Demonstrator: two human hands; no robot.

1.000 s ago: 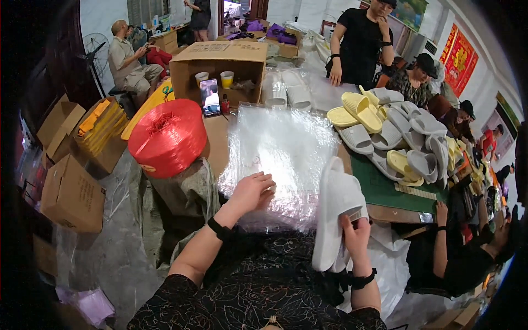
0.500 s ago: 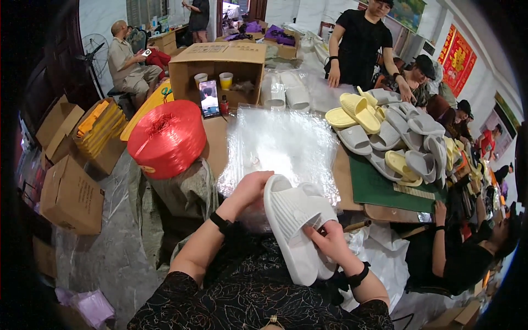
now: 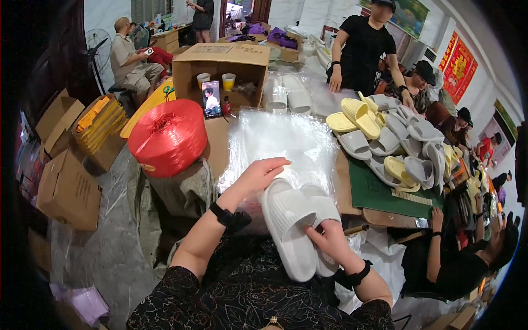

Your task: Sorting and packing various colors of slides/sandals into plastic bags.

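A pair of pale grey slippers (image 3: 291, 231) is in my right hand (image 3: 332, 240), whose fingers reach into the foot openings and grip them together. The slippers tilt with their toes away from me. My left hand (image 3: 263, 174) is off them, fingers stretched out just past the toes, over the near part of a stack of clear plastic bags (image 3: 275, 135). I cannot tell whether its fingertips touch the top bag. Behind the stack, another pair of slippers (image 3: 297, 94) lies in clear plastic.
A big red twine roll (image 3: 168, 137) stands left of the bags. Behind it are a cardboard box (image 3: 220, 53) with cups and a phone (image 3: 210, 99). Grey and yellow slippers (image 3: 385, 126) heap on a green mat (image 3: 379, 192) at right, where a person in black (image 3: 366, 55) reaches in.
My left hand has let go of the slippers' toe end and moved forward over the bags, fingers extended. My right hand keeps the pair, now slightly lower.
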